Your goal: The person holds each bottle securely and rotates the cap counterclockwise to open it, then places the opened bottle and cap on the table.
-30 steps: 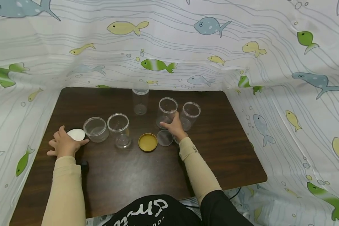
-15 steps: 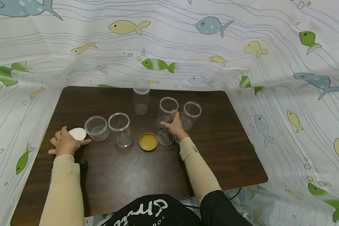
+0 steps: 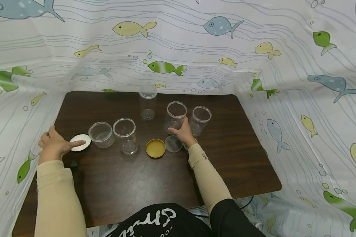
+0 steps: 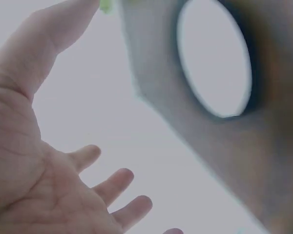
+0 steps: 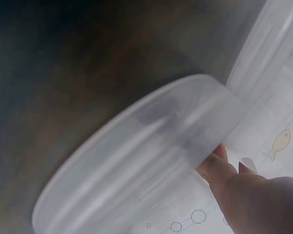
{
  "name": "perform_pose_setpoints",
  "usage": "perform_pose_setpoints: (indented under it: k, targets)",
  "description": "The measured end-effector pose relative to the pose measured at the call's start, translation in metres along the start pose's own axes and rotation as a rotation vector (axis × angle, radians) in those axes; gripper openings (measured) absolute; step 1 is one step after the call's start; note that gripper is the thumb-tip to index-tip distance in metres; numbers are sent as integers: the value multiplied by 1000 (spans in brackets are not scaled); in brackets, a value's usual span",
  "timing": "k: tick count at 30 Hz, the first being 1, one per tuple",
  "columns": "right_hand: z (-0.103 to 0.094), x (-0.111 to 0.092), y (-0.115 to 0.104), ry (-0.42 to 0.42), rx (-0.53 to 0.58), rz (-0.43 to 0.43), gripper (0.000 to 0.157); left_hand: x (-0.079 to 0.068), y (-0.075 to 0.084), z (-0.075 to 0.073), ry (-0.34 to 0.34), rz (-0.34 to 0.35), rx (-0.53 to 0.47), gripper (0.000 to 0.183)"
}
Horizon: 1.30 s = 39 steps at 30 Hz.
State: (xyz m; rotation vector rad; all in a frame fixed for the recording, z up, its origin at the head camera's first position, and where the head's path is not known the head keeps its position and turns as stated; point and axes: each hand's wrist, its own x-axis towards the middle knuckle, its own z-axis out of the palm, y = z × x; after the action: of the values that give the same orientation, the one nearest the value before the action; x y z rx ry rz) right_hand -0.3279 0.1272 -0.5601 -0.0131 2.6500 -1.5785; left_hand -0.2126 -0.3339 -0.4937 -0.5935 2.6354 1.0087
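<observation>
In the head view my left hand (image 3: 53,144) is over the table's left edge, its thumb reaching across a white disc-shaped lid with a dark rim (image 3: 80,137). The left wrist view shows that hand's fingers spread and holding nothing, apart from the lid (image 4: 215,58). My right hand (image 3: 183,133) grips the lower part of a clear, open-topped jar (image 3: 175,113), thumb in front and fingers at its right side. A second clear jar (image 3: 201,118) stands just right of these fingers. Clear ribbed plastic (image 5: 151,141) fills much of the right wrist view, near the right hand (image 5: 249,200).
A short clear tub (image 3: 102,138) and a clear jar (image 3: 126,140) stand beside the white lid. Another tall clear jar (image 3: 147,105) is at the back. A gold lid (image 3: 155,149) and a clear disc (image 3: 174,144) lie in the middle of the brown table (image 3: 130,184).
My left hand has come off the white lid and moved left, uncovering more of it. My right hand and the jars have stayed where they were.
</observation>
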Motion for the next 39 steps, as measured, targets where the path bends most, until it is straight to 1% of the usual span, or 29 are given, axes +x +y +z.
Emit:
perform_pose_setpoints:
  k: [4,7,9,12,14,16,19,23,28,34,36,39]
  targets:
    - [0,1,1,-7,-12,9,91,-5,24,-20,54,51,50,139]
    - [0,1,1,-11,-10,11,91,-5,46,-30,105,110,96,137]
    - [0,2,1,-9,-8,5,91,-2,62,-32,131,156,99,134]
    - [-2,2,2,-10,-14,1,91,8,83,-24,155,243,35,130]
    - [-3,1,2,-17,-22,-2,92,17,97,-16,123,293,-29,130]
    - [-4,1,2,-24,-29,-7,93,26,108,-6,83,339,-72,127]
    - [-4,1,2,-30,-40,-8,95,39,125,6,-3,384,-91,126]
    - [-4,3,4,-41,-44,-12,96,55,145,20,-70,429,-76,123]
    - [-3,4,4,-40,-35,-17,96,68,169,33,-135,447,-72,120]
    - [-3,4,5,-35,-62,-14,94,77,191,41,-269,424,-124,120]
    - [-2,4,5,-37,-64,-13,94,79,197,43,-292,424,-127,120]
    - [-2,4,5,-37,-53,-20,94,81,203,46,-299,435,-133,119]
